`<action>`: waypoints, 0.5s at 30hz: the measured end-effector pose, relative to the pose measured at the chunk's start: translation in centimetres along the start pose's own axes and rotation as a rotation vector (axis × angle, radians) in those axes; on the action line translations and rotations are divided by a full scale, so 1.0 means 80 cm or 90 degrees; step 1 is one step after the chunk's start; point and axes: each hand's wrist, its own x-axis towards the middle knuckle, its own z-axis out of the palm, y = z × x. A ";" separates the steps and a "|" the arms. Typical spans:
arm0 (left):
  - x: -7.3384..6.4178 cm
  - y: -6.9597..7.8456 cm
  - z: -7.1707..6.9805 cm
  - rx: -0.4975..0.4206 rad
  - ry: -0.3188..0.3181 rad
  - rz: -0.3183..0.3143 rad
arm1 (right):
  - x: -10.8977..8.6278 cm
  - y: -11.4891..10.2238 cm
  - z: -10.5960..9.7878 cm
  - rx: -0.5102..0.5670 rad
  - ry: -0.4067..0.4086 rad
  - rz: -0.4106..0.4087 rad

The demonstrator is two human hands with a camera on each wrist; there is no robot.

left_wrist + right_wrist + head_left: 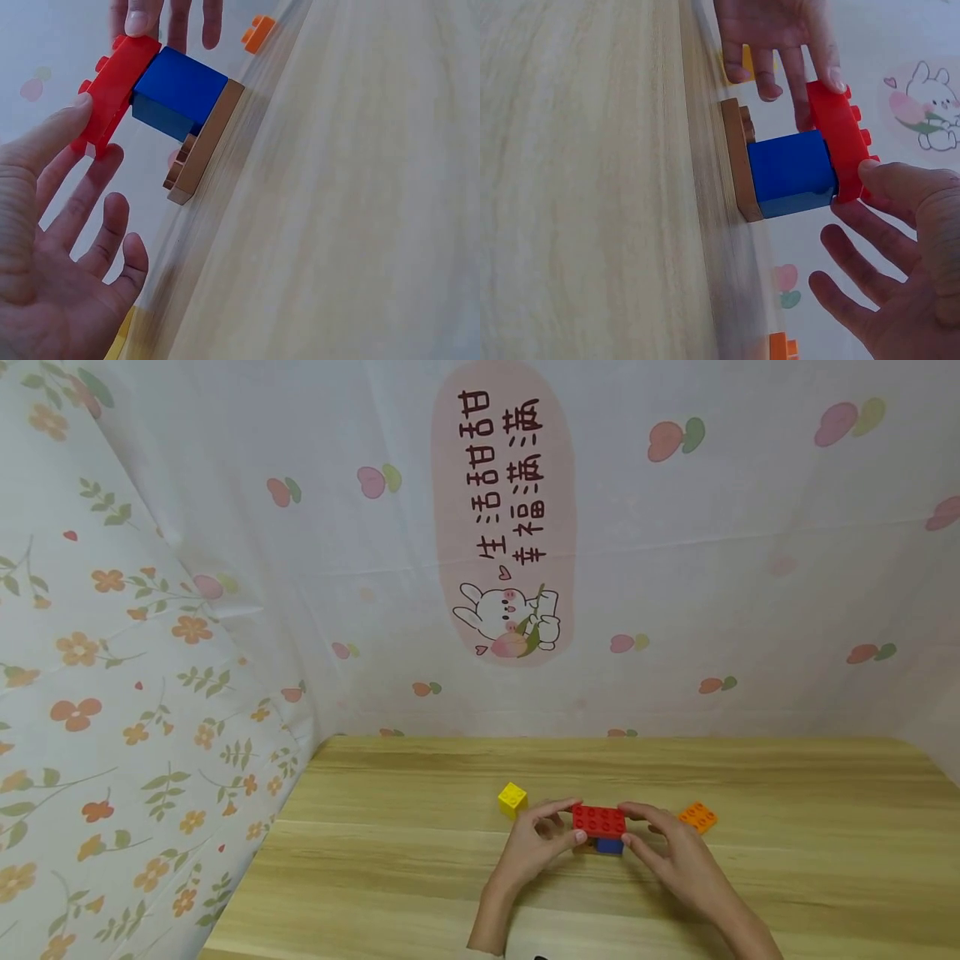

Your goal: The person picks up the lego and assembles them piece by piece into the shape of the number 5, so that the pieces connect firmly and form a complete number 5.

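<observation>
The left hand [531, 847] pinches one end of a glossy red rectangular plastic brick [598, 820] between thumb and fingers, its other fingers loosely bent below. The right hand [678, 856] pinches the opposite end the same way, its spare fingers spread clear. The red brick shows eight round studs on top in two rows of four, with smooth, plain sides. It is held above the surface, its right end over a smooth, deep-blue plastic cube-like block [791, 169] and its left end jutting past it. In both wrist views it slants a little against the blue block; whether the two are fully joined is hard to tell.

The blue block stands on the right end of a flat brown plastic brick [210, 146], whose bare studs show at the left. Beyond the left hand sits a bright yellow studded plastic block [513, 800]; just beside the right hand lies an orange studded plastic brick [699, 817]. All are on a pale wood-grained surface [375, 860].
</observation>
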 end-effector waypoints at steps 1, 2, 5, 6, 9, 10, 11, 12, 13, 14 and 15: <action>0.000 0.000 0.000 0.000 0.001 -0.002 | 0.000 -0.001 0.000 0.003 0.001 -0.001; 0.000 0.000 0.000 0.000 0.002 -0.001 | 0.000 -0.001 -0.001 0.004 0.000 -0.001; -0.001 0.001 -0.001 0.005 0.003 -0.001 | 0.001 -0.002 -0.001 0.005 0.000 -0.001; -0.001 0.001 -0.001 0.005 0.003 -0.001 | 0.001 -0.003 -0.001 0.006 -0.001 0.001; 0.000 0.001 -0.001 0.004 0.002 0.000 | 0.000 -0.003 -0.002 0.004 -0.003 0.005; 0.000 0.000 -0.001 0.003 0.002 0.000 | 0.001 -0.003 -0.001 0.003 -0.005 0.007; 0.000 0.000 -0.001 0.001 0.001 0.000 | 0.001 -0.003 -0.002 0.001 -0.007 0.010; 0.000 0.000 -0.001 0.000 0.001 0.000 | 0.001 -0.002 -0.001 0.001 -0.010 0.014; 0.000 -0.001 -0.001 -0.002 0.000 0.000 | 0.001 -0.002 -0.001 0.001 -0.012 0.017; 0.000 -0.001 -0.001 -0.003 0.000 0.001 | 0.001 -0.001 -0.001 0.000 -0.015 0.020; 0.000 -0.002 0.000 -0.004 0.000 0.005 | 0.001 -0.001 -0.001 0.001 -0.016 0.023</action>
